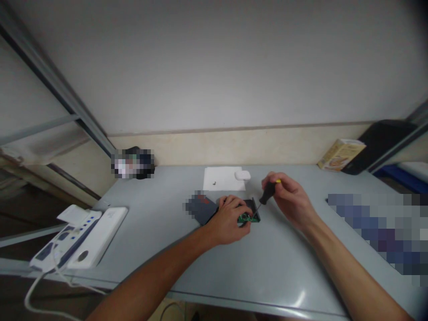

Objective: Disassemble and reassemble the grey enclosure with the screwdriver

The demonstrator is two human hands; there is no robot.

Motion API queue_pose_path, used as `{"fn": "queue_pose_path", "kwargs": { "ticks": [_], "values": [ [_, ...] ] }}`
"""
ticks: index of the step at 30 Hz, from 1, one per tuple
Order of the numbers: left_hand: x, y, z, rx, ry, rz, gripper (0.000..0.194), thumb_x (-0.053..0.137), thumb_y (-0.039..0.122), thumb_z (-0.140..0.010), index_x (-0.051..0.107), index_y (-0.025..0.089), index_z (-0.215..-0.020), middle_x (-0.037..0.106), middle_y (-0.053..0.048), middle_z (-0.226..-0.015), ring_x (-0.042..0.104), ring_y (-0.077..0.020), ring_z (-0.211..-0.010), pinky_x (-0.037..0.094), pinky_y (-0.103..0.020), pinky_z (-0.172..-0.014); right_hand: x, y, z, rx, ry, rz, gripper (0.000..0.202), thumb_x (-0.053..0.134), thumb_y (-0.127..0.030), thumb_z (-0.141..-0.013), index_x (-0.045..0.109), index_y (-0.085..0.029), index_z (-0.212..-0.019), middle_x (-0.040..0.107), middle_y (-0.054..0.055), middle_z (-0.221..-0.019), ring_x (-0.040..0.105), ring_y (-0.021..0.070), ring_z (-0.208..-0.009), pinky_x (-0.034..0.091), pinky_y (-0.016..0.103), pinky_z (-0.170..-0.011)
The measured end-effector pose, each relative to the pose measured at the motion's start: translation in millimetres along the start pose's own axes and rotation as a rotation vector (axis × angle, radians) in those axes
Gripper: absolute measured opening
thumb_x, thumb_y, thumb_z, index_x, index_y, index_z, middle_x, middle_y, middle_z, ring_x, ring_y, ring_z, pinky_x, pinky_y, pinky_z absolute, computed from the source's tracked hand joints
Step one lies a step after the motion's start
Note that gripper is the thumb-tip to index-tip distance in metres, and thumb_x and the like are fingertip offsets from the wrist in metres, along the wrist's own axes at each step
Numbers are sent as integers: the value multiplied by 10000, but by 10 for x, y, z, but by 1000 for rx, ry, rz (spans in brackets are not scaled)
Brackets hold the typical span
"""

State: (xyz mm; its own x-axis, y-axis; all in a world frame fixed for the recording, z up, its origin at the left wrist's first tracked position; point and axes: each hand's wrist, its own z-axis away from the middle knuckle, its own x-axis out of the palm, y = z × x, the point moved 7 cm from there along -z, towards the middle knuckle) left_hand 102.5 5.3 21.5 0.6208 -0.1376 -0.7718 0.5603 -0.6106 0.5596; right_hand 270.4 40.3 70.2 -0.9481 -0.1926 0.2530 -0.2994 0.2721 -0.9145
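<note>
A small black device with a green circuit board [257, 218] lies on the grey table, right of a dark flat case [201, 209] with a red mark. My left hand [231, 218] has its fingers closed over the device and holds it against the table. In my right hand [290, 198] is a screwdriver [267, 193] with a black handle and a yellow end, gripped between the fingers. Its shaft slants down to the left, and its tip is near the green board; whether it touches a screw cannot be made out.
Behind the device lies white paper [220, 180] bearing small dark bits and a white rounded case [243, 175]. A power strip [63, 240] and a white box [100, 243] with cables sit at left. A yellow box [341, 154] stands back right.
</note>
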Motion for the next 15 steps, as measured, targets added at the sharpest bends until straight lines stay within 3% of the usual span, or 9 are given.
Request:
{"fn": "queue_pose_path", "kwargs": {
  "ticks": [3, 5, 9, 12, 15],
  "values": [
    [-5, 3, -3, -14, -2, 4, 203, 708, 214, -825, 715, 269, -1020, 702, -27, -1126, 575, -246, -1158, 339, -436, -1060, 12, 23, -4, 47, -11, 2, 218, 679, -485, -919, 685, -284, -1003, 688, 54, -900, 637, 248, -876, 514, 386, -769],
    [-8, 9, -3, -17, 2, 10, 203, 712, 209, -818, 716, 271, -1012, 703, -25, -1118, 576, -246, -1156, 344, -435, -1055, 34, 1, -1, 27, -24, 1, 245, 629, -513, -937, 669, -271, -948, 685, 73, -952, 637, 257, -892, 520, 406, -784],
    [-16, 22, -1, -7, 19, 16, 188, 704, 197, -815, 708, 263, -990, 702, -21, -1087, 582, -235, -1139, 350, -426, -1039, 15, -67, 4, -67, -12, 34, 233, 748, -473, -864, 671, -256, -831, 623, 48, -939, 611, 222, -862, 505, 353, -746],
    [-11, 19, 2, -4, 23, 12, 162, 699, 195, -810, 687, 253, -961, 700, -18, -1074, 582, -232, -1134, 349, -420, -1031, 10, -34, 6, -15, -33, 43, 204, 775, -451, -853, 715, -265, -911, 641, 44, -905, 624, 229, -868, 504, 359, -758],
    [0, 6, 3, -17, 18, 12, 142, 696, 196, -804, 667, 249, -932, 700, -20, -1082, 579, -241, -1136, 339, -427, -1035, 65, -20, 30, 22, -74, 55, 243, 669, -495, -927, 710, -261, -979, 684, 71, -915, 636, 265, -906, 509, 411, -807]
  ]
}}
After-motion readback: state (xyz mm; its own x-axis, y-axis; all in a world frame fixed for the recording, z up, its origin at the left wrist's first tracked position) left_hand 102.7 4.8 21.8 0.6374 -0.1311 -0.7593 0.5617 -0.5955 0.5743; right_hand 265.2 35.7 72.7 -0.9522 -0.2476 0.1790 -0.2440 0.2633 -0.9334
